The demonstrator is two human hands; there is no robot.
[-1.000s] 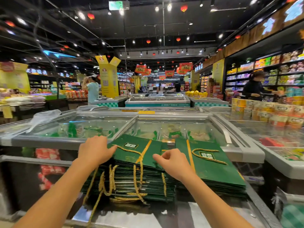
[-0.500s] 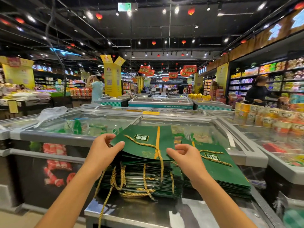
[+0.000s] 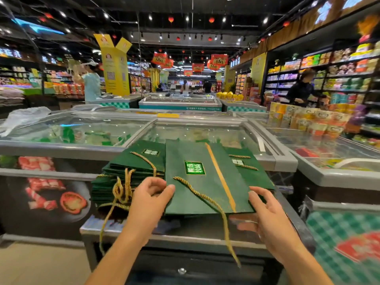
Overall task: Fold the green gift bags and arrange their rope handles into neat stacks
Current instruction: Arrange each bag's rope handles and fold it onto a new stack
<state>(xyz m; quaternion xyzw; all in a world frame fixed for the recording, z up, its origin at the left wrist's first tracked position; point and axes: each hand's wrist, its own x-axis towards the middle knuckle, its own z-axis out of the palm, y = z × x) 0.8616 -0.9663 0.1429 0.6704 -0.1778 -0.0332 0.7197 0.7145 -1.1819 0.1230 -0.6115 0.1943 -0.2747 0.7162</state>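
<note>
Beyond my fingers stretch glass-topped freezers (image 3: 86,132), with shop aisles and shoppers further off. Nearer, under my fingers, a dark metal surface (image 3: 185,229) carries two stacks of flat green gift bags: the left stack (image 3: 127,171) lies beyond my left fingers, the right stack (image 3: 255,173) beyond my right fingers.

I hold one flattened bag (image 3: 205,182) between both hands, above the gap between the stacks, its gold stripe and label facing up. My left hand (image 3: 150,200) pinches the bag's near left corner, thumb and fingers clamped together on the card. My right hand (image 3: 267,214) grips the near right corner, thumb on top, fingers curled under the edge. I judge this two-corner hold keeps the bag level and square, so it can be lined up and laid on a stack.

A gold rope handle (image 3: 207,200) crosses the held bag from near my left fingers and hangs down past the surface edge between my hands. A tangle of ropes (image 3: 121,190) spills off the left stack, just left of my left fingers.

The dangling rope seems likeliest to snag or get trapped under the bag when it is set down, so it needs tucking. The loose tangle crowds the left stack's near edge.
</note>
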